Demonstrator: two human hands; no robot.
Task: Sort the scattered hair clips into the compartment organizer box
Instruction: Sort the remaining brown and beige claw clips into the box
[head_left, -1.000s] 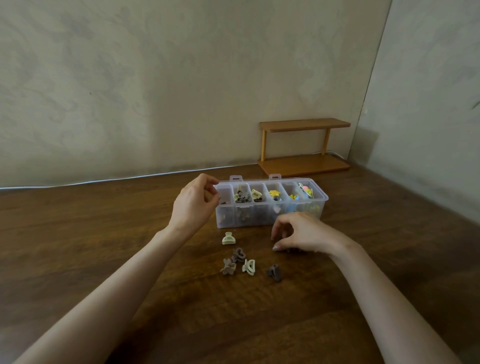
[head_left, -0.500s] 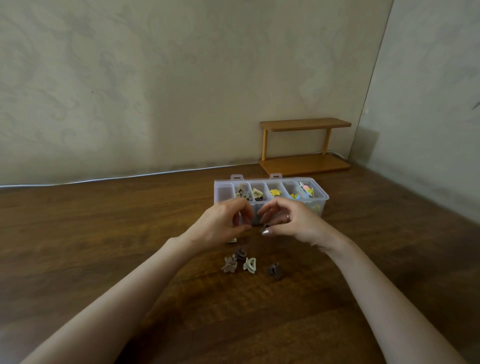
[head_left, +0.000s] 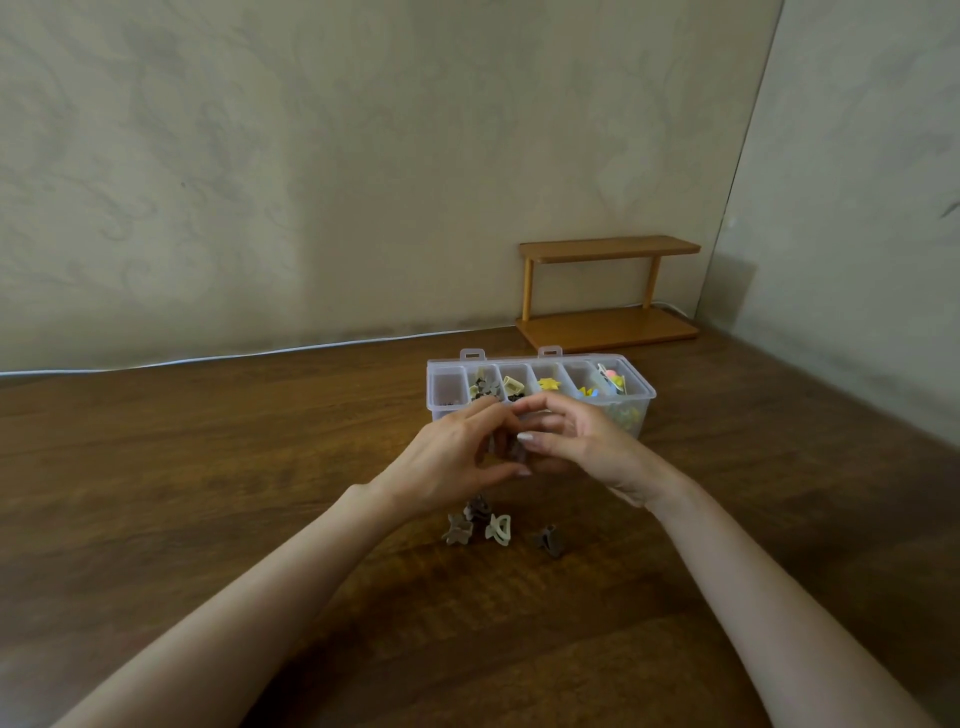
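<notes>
A clear compartment organizer box (head_left: 440, 383) stands on the wooden table, holding beige, brown, yellow and multicoloured clips in several sections. Just in front of it my left hand (head_left: 452, 462) and my right hand (head_left: 582, 441) meet fingertip to fingertip. Between them both pinch a small dark brown hair clip (head_left: 517, 453), mostly hidden by the fingers. Below the hands lie loose clips: a tan one (head_left: 457, 530), a brown one (head_left: 478, 508), a cream one (head_left: 500, 529) and a dark brown one (head_left: 550, 540).
A small two-tier wooden shelf (head_left: 608, 291) stands against the wall behind the box. A white cable (head_left: 208, 359) runs along the table's back edge. Walls close the table at the back and on the right.
My right hand lifted a dark clip from the table and my left hand came down from the box's left end. The hands now meet around the clip, hiding a pale clip.
</notes>
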